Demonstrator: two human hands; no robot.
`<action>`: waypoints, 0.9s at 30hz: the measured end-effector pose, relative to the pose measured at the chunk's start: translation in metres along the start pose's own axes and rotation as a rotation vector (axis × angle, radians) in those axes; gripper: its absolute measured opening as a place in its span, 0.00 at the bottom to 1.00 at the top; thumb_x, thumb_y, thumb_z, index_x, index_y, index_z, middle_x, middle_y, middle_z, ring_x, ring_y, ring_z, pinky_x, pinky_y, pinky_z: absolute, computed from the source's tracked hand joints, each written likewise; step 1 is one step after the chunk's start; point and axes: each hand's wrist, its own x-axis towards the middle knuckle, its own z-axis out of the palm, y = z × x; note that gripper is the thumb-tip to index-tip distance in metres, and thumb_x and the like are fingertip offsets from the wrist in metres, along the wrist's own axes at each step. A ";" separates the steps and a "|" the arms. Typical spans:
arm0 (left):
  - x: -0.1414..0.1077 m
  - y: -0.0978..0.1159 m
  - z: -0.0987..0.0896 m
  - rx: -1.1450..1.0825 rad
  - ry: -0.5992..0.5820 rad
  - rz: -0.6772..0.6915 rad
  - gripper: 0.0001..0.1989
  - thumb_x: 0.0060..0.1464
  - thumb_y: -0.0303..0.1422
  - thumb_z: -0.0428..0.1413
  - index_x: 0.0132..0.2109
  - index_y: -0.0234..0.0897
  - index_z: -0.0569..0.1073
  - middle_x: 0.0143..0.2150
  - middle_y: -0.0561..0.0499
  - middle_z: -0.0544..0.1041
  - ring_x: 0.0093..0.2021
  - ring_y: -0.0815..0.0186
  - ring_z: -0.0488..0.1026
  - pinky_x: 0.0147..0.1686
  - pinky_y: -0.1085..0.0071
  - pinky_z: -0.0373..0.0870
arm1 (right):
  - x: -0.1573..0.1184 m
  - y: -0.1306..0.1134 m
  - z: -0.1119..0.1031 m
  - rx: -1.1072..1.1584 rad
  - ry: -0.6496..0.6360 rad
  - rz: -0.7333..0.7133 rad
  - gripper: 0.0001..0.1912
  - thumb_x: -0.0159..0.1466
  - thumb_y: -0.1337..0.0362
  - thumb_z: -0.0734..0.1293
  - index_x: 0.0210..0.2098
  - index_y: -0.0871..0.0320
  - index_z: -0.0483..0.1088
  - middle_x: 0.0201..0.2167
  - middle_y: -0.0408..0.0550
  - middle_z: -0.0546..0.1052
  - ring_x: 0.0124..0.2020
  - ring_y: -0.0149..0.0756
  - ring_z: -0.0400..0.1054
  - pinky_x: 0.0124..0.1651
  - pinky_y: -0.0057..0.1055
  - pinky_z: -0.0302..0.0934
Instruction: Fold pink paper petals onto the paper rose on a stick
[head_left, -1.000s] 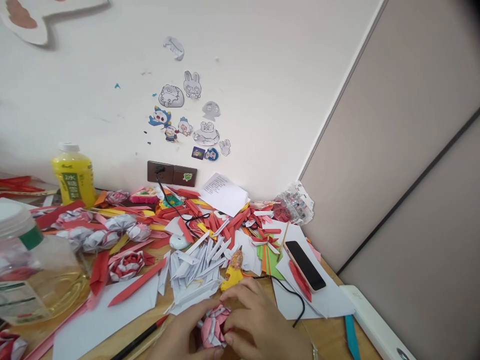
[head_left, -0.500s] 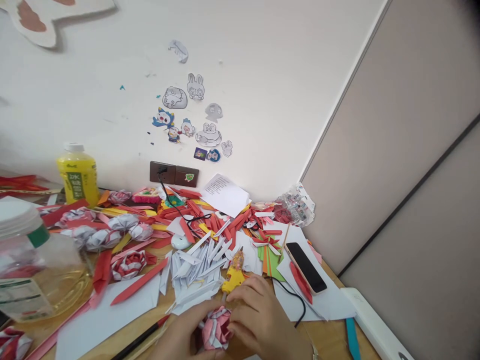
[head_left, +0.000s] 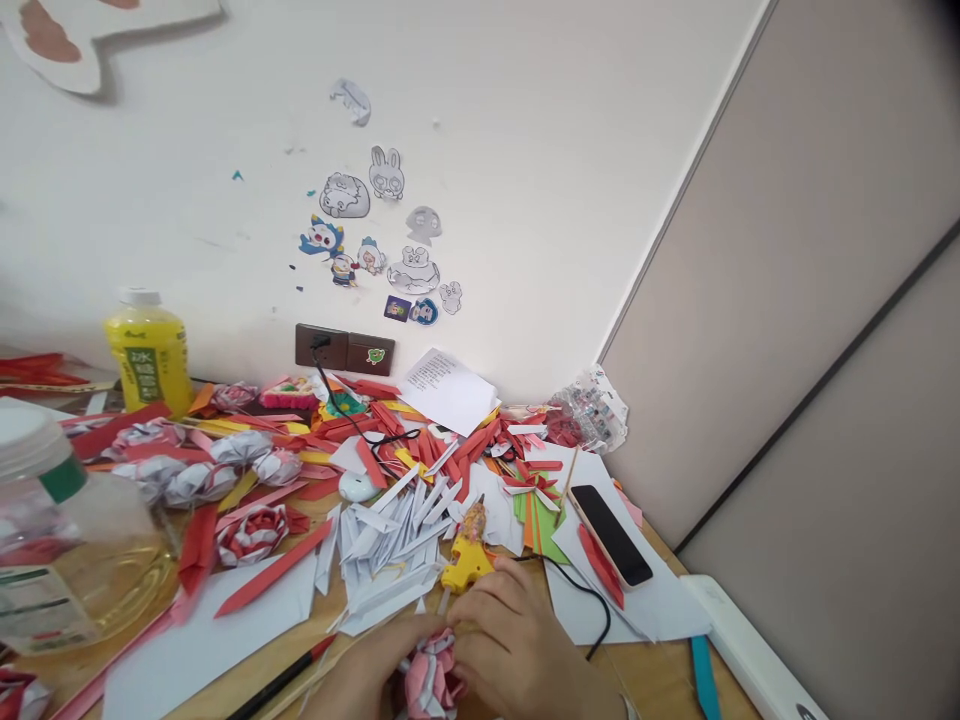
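A pink-and-white folded paper rose (head_left: 431,675) is between my two hands at the bottom of the head view. My left hand (head_left: 367,665) grips its left side, thumb along the top; its other fingers are mostly hidden. Curled fingers of my right hand (head_left: 514,640) press on the rose's right side. Just beyond them lies a yellow glue gun (head_left: 466,562), its nozzle pointing away from me. A pile of folded white paper strips (head_left: 390,550) is to its left. Left of my hands is a black-and-red pen (head_left: 281,680).
At left stand a clear plastic jar (head_left: 82,560) and a yellow drink bottle (head_left: 150,360). Red paper strips (head_left: 450,455) and several paper roses (head_left: 251,535) cover the back. A phone (head_left: 611,535) lies on paper at right, beside a black cord (head_left: 596,600).
My hands and the rose have shifted slightly down, and the rose is turned a little. My right fingers sit closer over its top right. The view has moved slightly.
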 end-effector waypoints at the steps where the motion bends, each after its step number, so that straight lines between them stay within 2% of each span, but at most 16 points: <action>1: 0.000 0.001 0.000 -0.003 -0.005 0.002 0.29 0.31 0.20 0.62 0.44 0.47 0.75 0.40 0.56 0.80 0.44 0.56 0.73 0.46 0.69 0.68 | 0.000 0.000 0.000 0.005 0.003 -0.004 0.12 0.67 0.71 0.57 0.28 0.59 0.64 0.32 0.43 0.73 0.34 0.32 0.62 0.48 0.36 0.55; 9: -0.001 0.001 0.001 0.002 -0.019 0.025 0.27 0.33 0.21 0.62 0.45 0.45 0.74 0.41 0.56 0.80 0.45 0.57 0.73 0.46 0.71 0.68 | 0.001 0.000 0.000 0.016 -0.032 -0.010 0.13 0.67 0.71 0.57 0.27 0.61 0.64 0.32 0.46 0.73 0.34 0.34 0.62 0.42 0.35 0.58; 15: 0.000 0.000 -0.001 0.079 -0.038 0.047 0.27 0.36 0.24 0.62 0.48 0.44 0.72 0.46 0.52 0.79 0.47 0.56 0.72 0.49 0.66 0.66 | 0.000 -0.001 0.000 0.028 -0.056 -0.026 0.13 0.68 0.71 0.58 0.27 0.62 0.65 0.32 0.46 0.72 0.33 0.33 0.60 0.40 0.34 0.58; 19: 0.000 0.001 0.000 0.083 -0.047 0.062 0.24 0.37 0.24 0.62 0.46 0.43 0.73 0.41 0.53 0.79 0.46 0.57 0.73 0.50 0.65 0.66 | 0.000 -0.002 0.000 0.023 -0.060 -0.035 0.12 0.68 0.72 0.58 0.28 0.62 0.66 0.32 0.46 0.72 0.33 0.33 0.60 0.40 0.34 0.58; 24: -0.001 0.001 0.000 0.085 -0.022 0.048 0.28 0.36 0.24 0.61 0.48 0.44 0.72 0.47 0.51 0.79 0.48 0.56 0.73 0.50 0.65 0.66 | 0.001 -0.001 0.000 -0.003 -0.052 -0.043 0.13 0.67 0.72 0.59 0.26 0.63 0.65 0.31 0.47 0.72 0.33 0.33 0.60 0.41 0.34 0.57; 27: -0.002 0.001 -0.001 0.063 -0.006 0.048 0.27 0.35 0.25 0.61 0.47 0.45 0.73 0.44 0.53 0.80 0.45 0.56 0.74 0.48 0.63 0.67 | 0.001 -0.002 -0.002 -0.003 -0.065 -0.033 0.14 0.68 0.71 0.57 0.26 0.63 0.65 0.30 0.47 0.71 0.33 0.34 0.60 0.41 0.35 0.57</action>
